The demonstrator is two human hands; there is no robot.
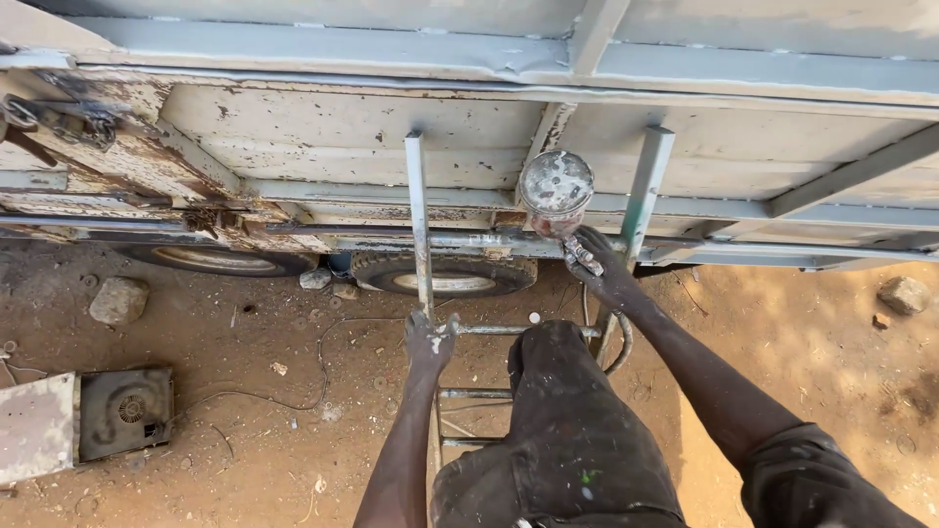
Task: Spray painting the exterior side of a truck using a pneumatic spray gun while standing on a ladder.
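Observation:
My right hand point(604, 274) grips a paint spray gun point(577, 244) whose round, paint-spattered cup point(556, 184) points up toward the flaking side panel of a truck body point(342, 137). My left hand point(430, 337) clasps the left rail of a grey metal ladder point(419, 215) near its top rung. The ladder leans against the truck's lower frame rail point(469, 240). My knee in dark, paint-stained trousers point(562, 411) rests between the ladder rails. An air hose point(621, 347) loops down below my right wrist.
Two truck tyres point(445, 276) sit under the body on brown dirt. A dark boxy machine with a round fan grille point(125, 411) and a pale panel lie at lower left. Stones point(118, 298) lie at left and far right. A thin cable point(293, 391) trails across the ground.

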